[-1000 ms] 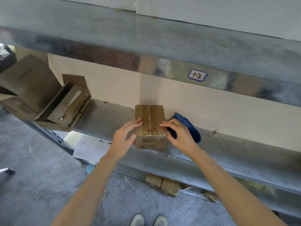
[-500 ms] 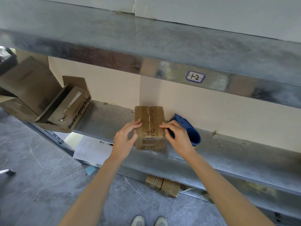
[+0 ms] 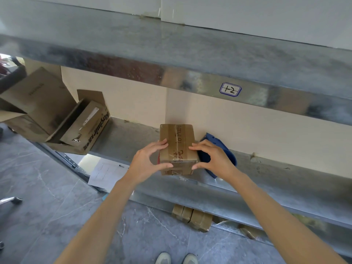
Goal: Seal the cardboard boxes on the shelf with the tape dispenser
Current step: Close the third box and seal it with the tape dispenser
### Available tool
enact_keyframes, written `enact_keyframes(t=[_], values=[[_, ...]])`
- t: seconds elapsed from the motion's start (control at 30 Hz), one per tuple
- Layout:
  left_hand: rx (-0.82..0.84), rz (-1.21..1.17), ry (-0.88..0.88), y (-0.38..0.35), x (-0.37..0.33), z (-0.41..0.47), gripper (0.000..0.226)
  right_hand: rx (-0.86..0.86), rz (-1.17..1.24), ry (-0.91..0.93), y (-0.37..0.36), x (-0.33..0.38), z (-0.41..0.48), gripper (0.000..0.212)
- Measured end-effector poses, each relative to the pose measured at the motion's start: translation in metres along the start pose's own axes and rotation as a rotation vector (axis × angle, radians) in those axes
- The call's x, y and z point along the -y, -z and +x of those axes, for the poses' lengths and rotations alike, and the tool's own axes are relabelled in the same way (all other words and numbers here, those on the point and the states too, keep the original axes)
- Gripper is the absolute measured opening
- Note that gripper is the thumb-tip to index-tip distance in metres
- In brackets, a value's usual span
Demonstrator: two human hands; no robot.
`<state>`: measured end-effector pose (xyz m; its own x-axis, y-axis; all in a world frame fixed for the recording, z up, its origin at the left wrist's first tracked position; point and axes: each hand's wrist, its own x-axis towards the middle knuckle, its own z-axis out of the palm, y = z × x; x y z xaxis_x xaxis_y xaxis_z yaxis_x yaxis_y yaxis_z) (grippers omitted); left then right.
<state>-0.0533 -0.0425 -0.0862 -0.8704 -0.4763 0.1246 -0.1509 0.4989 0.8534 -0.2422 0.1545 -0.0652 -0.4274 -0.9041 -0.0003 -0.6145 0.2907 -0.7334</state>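
Note:
A small brown cardboard box (image 3: 178, 141) with clear tape and handwriting on top stands at the front edge of the metal shelf (image 3: 122, 138). My left hand (image 3: 146, 161) grips its left side, fingers on top and thumb on the front face. My right hand (image 3: 211, 159) grips its right side the same way. A blue tape dispenser (image 3: 222, 149) lies on the shelf just right of the box, partly hidden behind my right hand.
Open, tipped cardboard boxes (image 3: 62, 121) pile up at the shelf's left end. An upper shelf beam with a label (image 3: 230, 89) overhangs. Small taped boxes (image 3: 192, 218) sit on the floor below, a paper sheet (image 3: 106, 172) lies at the left.
Both thumbs have moved down onto the box's front face, so the hands now clasp the box more fully. The box and dispenser stay in place.

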Motion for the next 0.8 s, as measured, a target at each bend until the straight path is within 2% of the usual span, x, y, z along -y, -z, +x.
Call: enact_keyframes(t=[0.07, 0.23, 0.47, 0.57, 0.8], values=[[0.023, 0.062, -0.015, 0.003, 0.001, 0.002, 0.072, 0.003, -0.049, 0.017, 0.003, -0.002, 0.004, 0.065], [0.006, 0.096, -0.034, 0.001, 0.002, 0.001, 0.068, -0.018, -0.069, 0.069, 0.001, -0.003, 0.006, 0.056], [0.114, 0.202, -0.071, 0.014, 0.001, 0.006, 0.077, 0.086, -0.227, 0.112, 0.015, -0.006, 0.010, 0.063], [0.131, 0.223, -0.100, 0.014, 0.004, 0.007, 0.076, 0.053, -0.259, 0.145, 0.014, -0.007, 0.009, 0.055], [0.050, 0.112, -0.106, 0.005, 0.005, 0.003, 0.063, -0.099, -0.199, 0.133, -0.005, -0.006, 0.006, 0.036]])
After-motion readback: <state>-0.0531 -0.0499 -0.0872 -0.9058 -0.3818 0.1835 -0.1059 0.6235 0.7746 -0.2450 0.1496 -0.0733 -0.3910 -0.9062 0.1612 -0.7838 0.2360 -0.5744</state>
